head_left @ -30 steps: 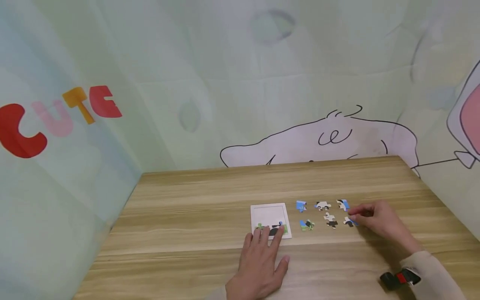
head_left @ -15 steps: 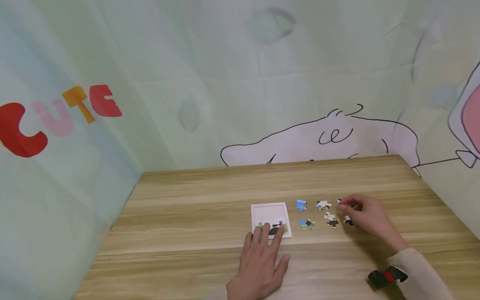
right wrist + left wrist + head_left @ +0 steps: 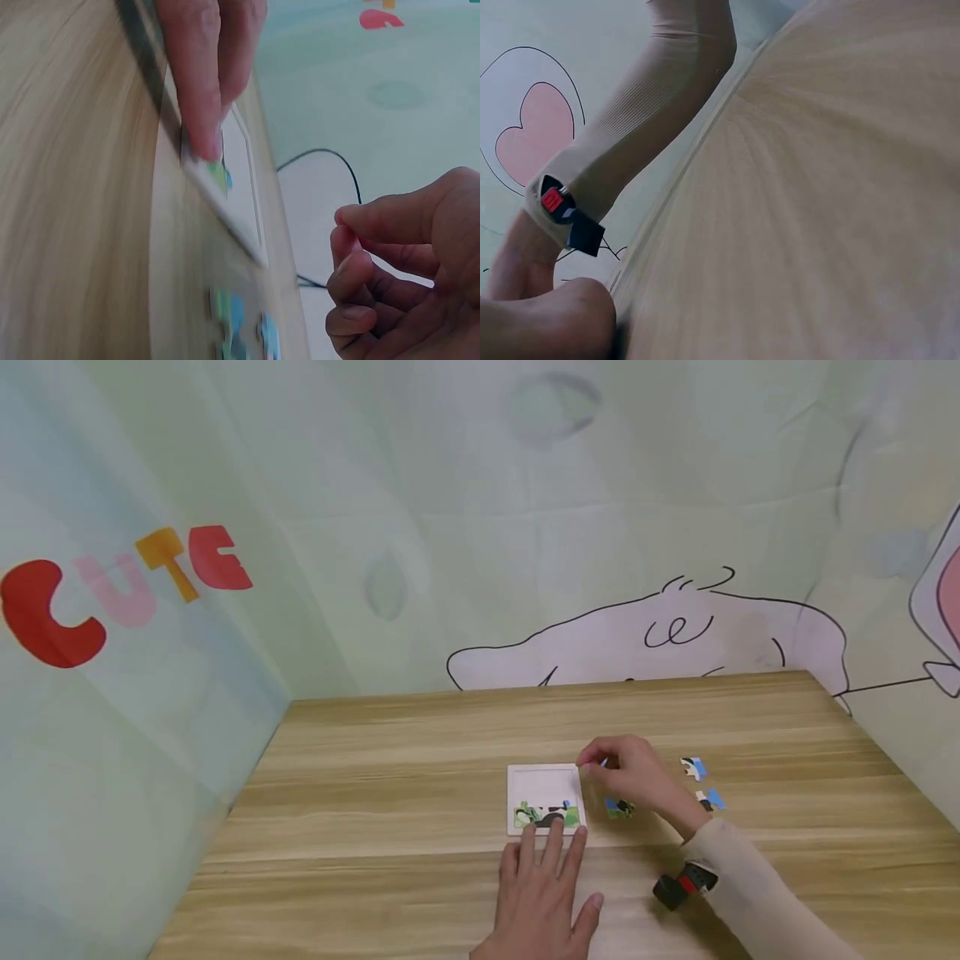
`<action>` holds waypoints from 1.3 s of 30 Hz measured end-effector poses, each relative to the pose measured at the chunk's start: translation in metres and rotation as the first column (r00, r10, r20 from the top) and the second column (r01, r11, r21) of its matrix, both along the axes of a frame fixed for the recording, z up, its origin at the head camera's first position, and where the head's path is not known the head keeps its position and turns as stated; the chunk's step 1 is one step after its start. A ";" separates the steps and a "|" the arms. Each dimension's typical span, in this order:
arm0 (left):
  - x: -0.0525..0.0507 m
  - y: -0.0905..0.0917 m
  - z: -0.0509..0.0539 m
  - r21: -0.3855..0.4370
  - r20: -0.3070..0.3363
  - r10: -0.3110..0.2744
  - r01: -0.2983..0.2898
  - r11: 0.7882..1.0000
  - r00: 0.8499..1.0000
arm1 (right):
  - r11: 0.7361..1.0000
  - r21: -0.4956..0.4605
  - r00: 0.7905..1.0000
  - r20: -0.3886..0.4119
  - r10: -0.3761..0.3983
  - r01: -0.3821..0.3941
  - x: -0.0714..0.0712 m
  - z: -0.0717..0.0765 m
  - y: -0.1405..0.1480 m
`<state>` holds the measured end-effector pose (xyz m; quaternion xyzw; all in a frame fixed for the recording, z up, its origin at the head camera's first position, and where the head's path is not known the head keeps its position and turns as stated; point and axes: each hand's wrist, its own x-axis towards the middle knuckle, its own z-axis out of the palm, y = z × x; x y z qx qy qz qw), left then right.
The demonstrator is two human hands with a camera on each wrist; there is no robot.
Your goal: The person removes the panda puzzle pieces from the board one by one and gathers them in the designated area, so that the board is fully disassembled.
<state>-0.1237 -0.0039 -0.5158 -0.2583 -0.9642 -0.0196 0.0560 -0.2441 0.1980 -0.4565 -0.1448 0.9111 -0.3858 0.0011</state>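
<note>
A white puzzle frame [image 3: 513, 793] lies on the wooden table, with joined green, black and white pieces [image 3: 546, 815] along its bottom. My left hand [image 3: 540, 889] lies flat with straight fingers, fingertips resting on the frame's lower edge. Above and right of the frame hovers my right hand [image 3: 630, 768]. Its thumb and index fingertips meet in the right wrist view, and no piece shows between them. Under it a blue and green piece [image 3: 619, 810] peeks out. Farther right lie two loose pieces, an upper one [image 3: 693, 768] and a lower one [image 3: 709, 799]. My right hand may cover others.
The wooden table [image 3: 375, 777] meets a pale printed cloth [image 3: 420, 527] at its back and left sides. A small black and red device [image 3: 684, 885] is strapped to the right wrist.
My right hand has moved left from the rightmost loose pieces to beside the frame's upper right corner. My left hand has drawn slightly back, uncovering more of the joined pieces.
</note>
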 end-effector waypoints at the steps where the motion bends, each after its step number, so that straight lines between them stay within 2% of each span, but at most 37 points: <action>1: 0.000 0.000 0.000 0.003 -0.004 0.007 -0.007 1.000 1.000 | 1.000 -0.004 1.000 0.005 0.020 -0.020 -0.002 0.000 -0.006; 9: 0.001 -0.003 -0.004 0.069 -0.051 0.079 -0.076 0.995 0.996 | 0.987 -0.012 0.986 0.052 0.161 -0.161 -0.016 0.001 -0.040; 13: 0.002 -0.002 -0.008 0.093 -0.044 0.120 -0.115 0.989 0.992 | 0.980 -0.034 0.973 0.113 0.201 -0.198 -0.022 0.000 -0.052; 19: 0.002 -0.001 -0.010 0.111 -0.063 0.113 -0.105 0.988 0.992 | 0.964 0.023 0.947 0.195 0.256 -0.266 -0.027 -0.004 -0.067; 26: 0.000 -0.001 -0.009 0.091 -0.083 0.113 -0.105 0.990 0.990 | 0.959 0.008 0.930 0.249 0.271 -0.282 -0.024 -0.007 -0.074; 33: -0.003 -0.002 -0.009 0.104 -0.047 0.122 -0.116 0.988 0.991 | 0.961 -0.005 0.926 0.266 0.269 -0.278 -0.022 -0.007 -0.076; 39: -0.002 -0.001 -0.002 0.101 -0.031 0.126 -0.122 0.987 0.992 | 0.964 -0.013 0.926 0.274 0.259 -0.266 -0.021 -0.006 -0.076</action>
